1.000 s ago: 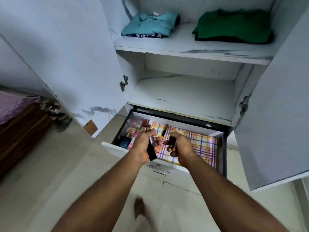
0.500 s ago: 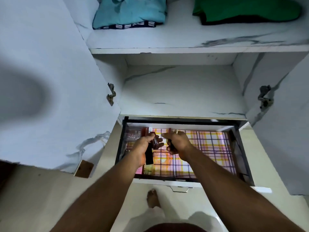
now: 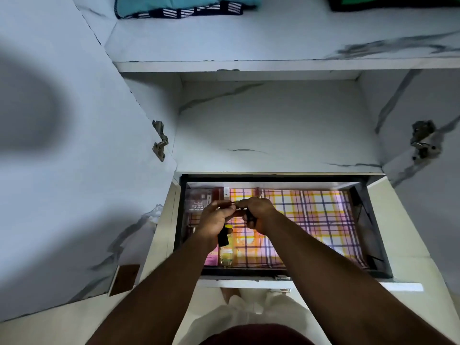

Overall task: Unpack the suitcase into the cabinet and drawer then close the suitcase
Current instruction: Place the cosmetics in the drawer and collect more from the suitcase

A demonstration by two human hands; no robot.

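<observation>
Now leaning over the open drawer (image 3: 373, 235), at six o'clock beneath the cabinet (image 3: 273, 125). Holding both hands together above the drawer's nine o'clock half, fingertips touching. Gripping a slim black item (image 3: 223, 236) in the left hand (image 3: 217, 220), fingers curled around it, its lower end sticking out below the palm toward six o'clock. Clutching another small dark item (image 3: 250, 217) in the right hand (image 3: 258, 214), fingers wrapped tight; too hidden to name. Showing a pink, yellow and purple checked liner (image 3: 323, 220) across the drawer floor, bare from the hands out to three o'clock. Lying at nine o'clock in the drawer: a dark red box (image 3: 199, 202) with pale lettering, and nearer six o'clock a yellowish bottle (image 3: 227, 255) just beside a pink packet (image 3: 211, 258). Resting on the upper shelf (image 3: 249, 46) at twelve o'clock: a folded teal garment (image 3: 174, 3) toward eleven and a green garment (image 3: 398, 1) toward one, both cut off by the frame edge. Standing wide open at nine o'clock, the cabinet door (image 3: 74, 170), hinge (image 3: 159, 140) showing.
</observation>
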